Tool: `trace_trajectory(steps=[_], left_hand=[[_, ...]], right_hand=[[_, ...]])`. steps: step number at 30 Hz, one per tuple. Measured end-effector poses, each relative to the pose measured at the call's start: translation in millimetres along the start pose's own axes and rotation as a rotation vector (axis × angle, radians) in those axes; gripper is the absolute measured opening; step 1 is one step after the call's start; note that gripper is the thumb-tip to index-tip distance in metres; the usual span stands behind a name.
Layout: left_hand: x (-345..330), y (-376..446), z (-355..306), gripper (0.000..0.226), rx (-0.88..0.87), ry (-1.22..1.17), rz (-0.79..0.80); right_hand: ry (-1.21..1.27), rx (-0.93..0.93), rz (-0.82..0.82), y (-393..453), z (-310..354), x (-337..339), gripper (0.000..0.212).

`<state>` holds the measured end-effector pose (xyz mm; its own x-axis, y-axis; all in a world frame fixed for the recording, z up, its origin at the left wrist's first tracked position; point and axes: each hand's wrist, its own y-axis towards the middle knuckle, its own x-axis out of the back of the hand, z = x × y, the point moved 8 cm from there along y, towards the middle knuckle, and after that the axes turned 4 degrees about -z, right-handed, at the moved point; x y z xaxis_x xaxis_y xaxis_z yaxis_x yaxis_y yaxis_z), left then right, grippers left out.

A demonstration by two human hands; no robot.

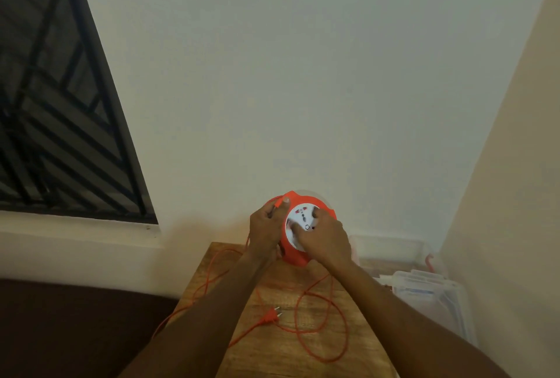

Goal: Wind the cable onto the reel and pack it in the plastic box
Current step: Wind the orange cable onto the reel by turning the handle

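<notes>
Loose orange cable [321, 321], both hands on orange reel [295, 253], no legible writing

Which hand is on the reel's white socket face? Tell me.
The right hand: its fingers lie across the white socket face of the reel. The left hand grips the orange rim instead.
</notes>
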<state>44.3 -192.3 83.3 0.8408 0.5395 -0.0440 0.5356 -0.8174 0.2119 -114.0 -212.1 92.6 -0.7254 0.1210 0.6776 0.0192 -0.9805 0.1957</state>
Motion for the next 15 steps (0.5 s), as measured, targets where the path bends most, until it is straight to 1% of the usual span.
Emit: trace_trajectory(steps=[2, 3, 4, 5, 6, 8, 9, 11, 13, 15], left_hand=[[-6.5, -5.5, -8.1, 0.005, -0.057, 0.048, -0.010], [-9.7, -8.5, -11.8, 0.004, -0.082, 0.073, -0.007], [-11.9, -10.2, -14.4, 0.007, -0.103, 0.086, -0.002], [-12.0, -9.9, -15.4, 0.011, -0.115, 0.088, -0.001], [-10.9, -7.6, -14.8, 0.013, -0.115, 0.082, -0.002], [-5.1, -0.3, -8.6, 0.016, -0.074, 0.042, -0.005], [-2.7, 4.0, -3.7, 0.019, -0.034, 0.019, -0.006], [1.8, 10.5, 4.2, 0.030, 0.044, 0.001, -0.014], [6.7, 15.0, 8.1, 0.032, 0.084, 0.003, -0.015], [10.5, 17.7, 7.8, 0.029, 0.083, 0.002, 0.001]], right_hand=[[0.483, -0.458, 0.056, -7.6, -19.1, -9.4, 0.067], [0.682, -0.643, 0.093, -16.0, -22.8, -18.1, 0.062], [0.843, -0.754, 0.111, -21.8, -23.0, -25.5, 0.055], [0.965, -0.809, 0.105, -25.4, -22.2, -30.0, 0.047], [1.047, -0.825, 0.100, -28.5, -19.8, -31.8, 0.038], [1.104, -0.799, 0.114, -35.8, -9.5, -31.4, 0.026], [1.098, -0.762, 0.121, -38.7, -4.0, -30.9, 0.025], [1.013, -0.632, 0.124, -41.7, 7.5, -27.3, 0.034], [0.828, -0.386, 0.058, -39.4, 15.7, -15.5, 0.048], [0.506, -0.023, -0.043, -36.1, 27.4, 5.1, 0.049]])
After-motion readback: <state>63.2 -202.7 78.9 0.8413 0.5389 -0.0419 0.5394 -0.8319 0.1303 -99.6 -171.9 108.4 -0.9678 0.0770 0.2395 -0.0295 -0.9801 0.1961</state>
